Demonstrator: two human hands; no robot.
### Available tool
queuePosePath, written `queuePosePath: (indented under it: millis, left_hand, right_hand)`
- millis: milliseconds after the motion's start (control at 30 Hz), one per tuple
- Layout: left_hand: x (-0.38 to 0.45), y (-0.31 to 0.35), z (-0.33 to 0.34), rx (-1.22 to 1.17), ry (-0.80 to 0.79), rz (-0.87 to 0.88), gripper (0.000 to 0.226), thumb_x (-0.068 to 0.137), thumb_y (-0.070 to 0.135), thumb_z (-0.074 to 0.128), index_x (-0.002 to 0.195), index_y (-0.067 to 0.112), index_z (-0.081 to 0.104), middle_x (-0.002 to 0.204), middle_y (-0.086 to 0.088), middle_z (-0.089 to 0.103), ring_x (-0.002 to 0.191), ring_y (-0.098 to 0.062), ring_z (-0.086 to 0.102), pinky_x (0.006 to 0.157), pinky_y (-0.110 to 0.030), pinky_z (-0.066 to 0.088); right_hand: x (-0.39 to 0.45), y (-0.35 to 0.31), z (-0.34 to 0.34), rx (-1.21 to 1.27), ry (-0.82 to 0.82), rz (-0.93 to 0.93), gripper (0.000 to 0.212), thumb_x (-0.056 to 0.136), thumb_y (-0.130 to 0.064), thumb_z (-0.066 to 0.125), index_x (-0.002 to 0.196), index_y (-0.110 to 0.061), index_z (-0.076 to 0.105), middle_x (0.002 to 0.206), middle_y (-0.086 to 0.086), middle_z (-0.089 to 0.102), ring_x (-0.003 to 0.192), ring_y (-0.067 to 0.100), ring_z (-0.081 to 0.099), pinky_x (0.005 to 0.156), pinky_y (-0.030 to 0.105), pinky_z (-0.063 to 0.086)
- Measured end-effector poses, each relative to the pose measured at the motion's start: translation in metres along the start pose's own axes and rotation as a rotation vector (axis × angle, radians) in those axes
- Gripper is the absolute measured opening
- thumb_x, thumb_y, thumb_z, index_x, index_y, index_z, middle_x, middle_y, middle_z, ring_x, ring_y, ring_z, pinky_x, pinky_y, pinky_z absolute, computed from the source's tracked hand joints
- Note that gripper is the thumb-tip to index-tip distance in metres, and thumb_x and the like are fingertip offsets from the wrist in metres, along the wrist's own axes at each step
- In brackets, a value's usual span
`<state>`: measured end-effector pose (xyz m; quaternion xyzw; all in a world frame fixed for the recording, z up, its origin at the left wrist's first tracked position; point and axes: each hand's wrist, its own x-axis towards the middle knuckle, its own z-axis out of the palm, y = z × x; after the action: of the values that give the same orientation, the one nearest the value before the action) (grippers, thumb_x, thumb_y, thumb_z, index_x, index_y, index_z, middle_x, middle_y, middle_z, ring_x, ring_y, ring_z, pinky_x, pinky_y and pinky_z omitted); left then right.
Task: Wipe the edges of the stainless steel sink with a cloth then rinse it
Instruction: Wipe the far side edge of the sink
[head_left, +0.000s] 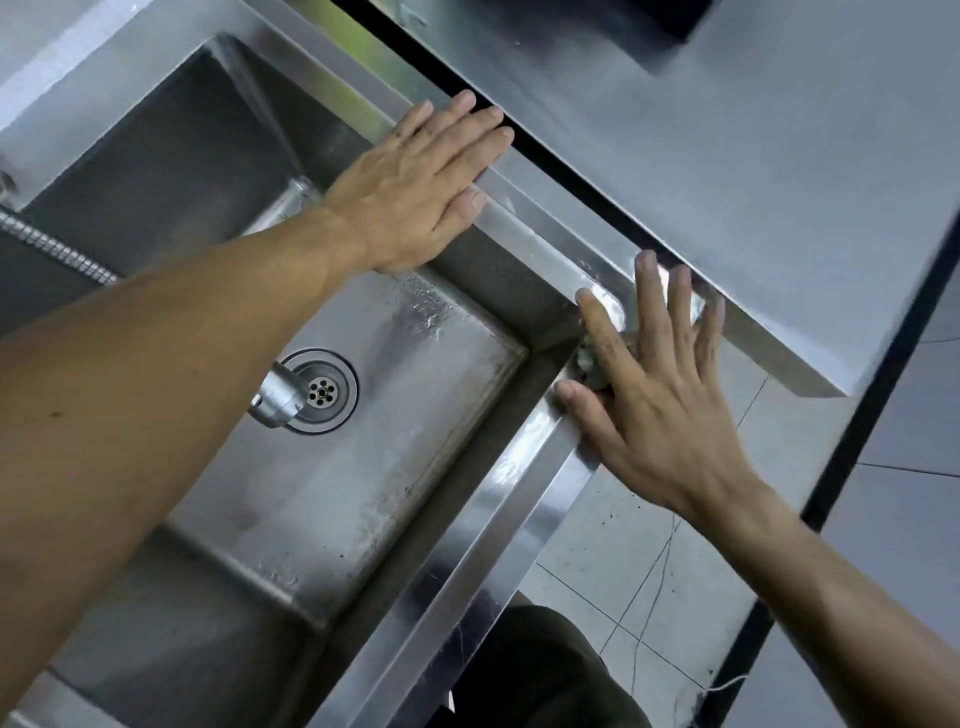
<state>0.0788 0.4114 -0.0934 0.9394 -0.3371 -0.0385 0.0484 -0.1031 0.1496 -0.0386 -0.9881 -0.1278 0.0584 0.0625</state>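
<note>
The stainless steel sink (498, 525) is a deep rectangular basin with a flat, bright rim and a dull, streaked floor where water drops cling near the far right corner; a round perforated drain (323, 391) sits in the middle of the floor, and a metal faucet spout (274, 396) hangs just over it. The sink fills the left and centre of the view, tilted in frame, its near rim running from bottom centre up to the right corner and its right rim from there up toward the top left. The left hand (415, 182) lies flat with straight fingers on that right rim, palm down, holding nothing. The right hand (660, 379) is spread, fingers straight, pressing on the sink's near right corner. Under its palm a small grey wad, likely the cloth (589, 364), shows only as a crumpled scrap between thumb and forefinger; the rest is hidden, so its shape and long axis cannot be made out. The left forearm covers much of the basin floor, and the sink's left end is cut off by the frame. Beyond a dark gap beside the rim lies a grey steel surface (727, 156); a tiled floor (649, 571) shows below.
</note>
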Motion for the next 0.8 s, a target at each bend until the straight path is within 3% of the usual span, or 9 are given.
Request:
queuePosePath:
  millis: [167, 300, 433, 467, 567, 633, 800]
  left_hand:
    - [0.006, 0.019, -0.003, 0.007, 0.035, 0.061, 0.063, 0.109, 0.040, 0.022, 0.166, 0.017, 0.007, 0.174, -0.005, 0.001, 0.160, -0.022, -0.008, 0.130, -0.044, -0.005]
    - [0.010, 0.032, 0.001, 0.025, 0.014, 0.104, 0.061, 0.111, 0.042, 0.017, 0.166, 0.024, -0.001, 0.174, -0.002, -0.007, 0.160, -0.022, -0.011, 0.129, -0.045, -0.008]
    - [0.009, 0.030, 0.004, 0.021, 0.014, 0.091, 0.060, 0.112, 0.042, 0.017, 0.166, 0.025, 0.000, 0.175, -0.002, -0.005, 0.160, -0.022, -0.010, 0.130, -0.045, -0.007]
    - [0.010, 0.031, 0.004, 0.024, 0.013, 0.094, 0.060, 0.112, 0.042, 0.017, 0.166, 0.025, 0.001, 0.175, -0.002, -0.005, 0.161, -0.022, -0.010, 0.130, -0.044, -0.008]
    - [0.010, 0.032, 0.005, 0.030, 0.020, 0.092, 0.059, 0.112, 0.043, 0.017, 0.166, 0.025, 0.002, 0.175, -0.003, -0.003, 0.161, -0.023, -0.008, 0.129, -0.044, -0.008]
    - [0.009, 0.031, 0.004, 0.030, 0.029, 0.084, 0.059, 0.112, 0.041, 0.018, 0.167, 0.025, 0.003, 0.175, -0.004, -0.003, 0.161, -0.023, -0.008, 0.130, -0.044, -0.007]
    - [0.010, 0.032, 0.003, 0.034, 0.018, 0.098, 0.059, 0.112, 0.042, 0.017, 0.166, 0.026, 0.000, 0.175, -0.003, -0.005, 0.161, -0.022, -0.009, 0.130, -0.046, -0.005]
  right_hand:
    - [-0.007, 0.001, 0.026, 0.259, 0.166, -0.076, 0.049, 0.105, -0.014, 0.049, 0.152, -0.001, 0.045, 0.165, 0.024, 0.026, 0.157, 0.041, 0.015, 0.123, 0.061, 0.021]
    - [-0.017, 0.016, 0.032, 0.274, 0.082, -0.270, 0.048, 0.101, -0.006, 0.052, 0.148, 0.005, 0.047, 0.160, 0.023, 0.036, 0.155, 0.042, 0.022, 0.120, 0.061, 0.026]
    - [0.001, 0.052, 0.022, 0.216, -0.095, -0.548, 0.044, 0.107, -0.015, 0.037, 0.143, 0.001, 0.054, 0.158, 0.022, 0.041, 0.153, 0.039, 0.027, 0.123, 0.062, 0.023]
    - [0.014, 0.059, 0.018, 0.212, -0.080, -0.499, 0.045, 0.107, -0.016, 0.033, 0.144, 0.002, 0.052, 0.157, 0.024, 0.041, 0.153, 0.038, 0.029, 0.124, 0.062, 0.022]
    - [0.032, 0.047, 0.015, 0.240, 0.094, -0.089, 0.050, 0.105, -0.012, 0.036, 0.153, 0.002, 0.039, 0.162, 0.026, 0.033, 0.155, 0.042, 0.022, 0.122, 0.062, 0.022]
    - [0.010, 0.010, 0.024, 0.239, 0.135, -0.004, 0.052, 0.104, -0.015, 0.040, 0.152, 0.004, 0.039, 0.162, 0.026, 0.031, 0.154, 0.045, 0.021, 0.120, 0.062, 0.022]
    - [-0.052, -0.039, 0.033, 0.204, -0.054, -0.406, 0.053, 0.106, -0.023, 0.044, 0.156, -0.005, 0.041, 0.167, 0.014, 0.030, 0.158, 0.033, 0.018, 0.126, 0.053, 0.021]
